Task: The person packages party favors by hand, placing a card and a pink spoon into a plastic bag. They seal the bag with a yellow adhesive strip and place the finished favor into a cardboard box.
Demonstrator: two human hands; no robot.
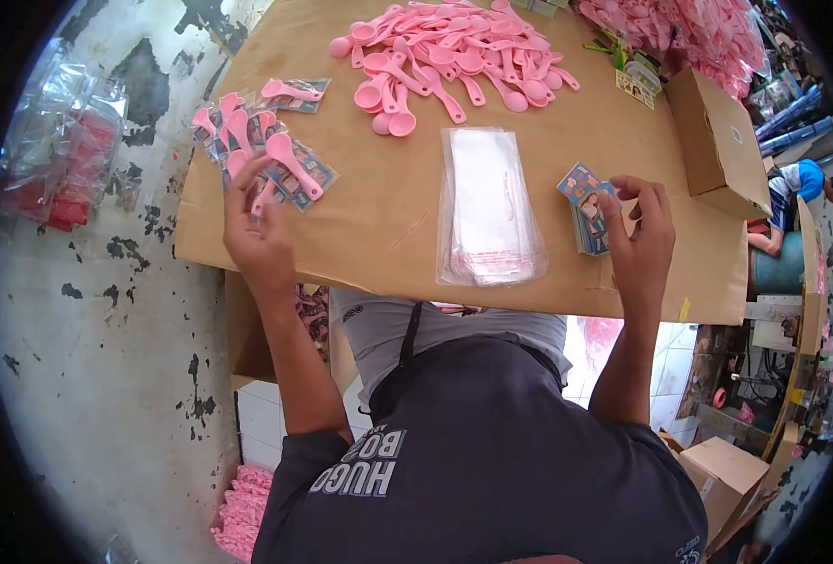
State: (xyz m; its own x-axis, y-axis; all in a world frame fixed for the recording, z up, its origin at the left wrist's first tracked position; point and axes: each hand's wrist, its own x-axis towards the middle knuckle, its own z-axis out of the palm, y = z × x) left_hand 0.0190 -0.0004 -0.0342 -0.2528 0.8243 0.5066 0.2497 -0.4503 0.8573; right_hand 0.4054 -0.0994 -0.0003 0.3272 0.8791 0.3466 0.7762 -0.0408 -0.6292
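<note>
My left hand (258,230) is at the left of the table, its fingers curled beside a pile of pink spoons with printed cards in clear bags (289,169); whether it touches a spoon is unclear. My right hand (640,226) has its fingers apart at the edge of a stack of blue printed cards (587,211), and nothing shows in its grasp. Between the hands lies a stack of clear plastic bags (488,202). Loose pink spoons (444,52) form a heap at the table's far side.
The brown table (388,188) holds a cardboard box (717,141) at its right edge. Bagged pink spoons (689,33) sit at the far right. Clear bags hang on the left wall (64,141). Beyond the table, at the right, a person (797,188) is visible.
</note>
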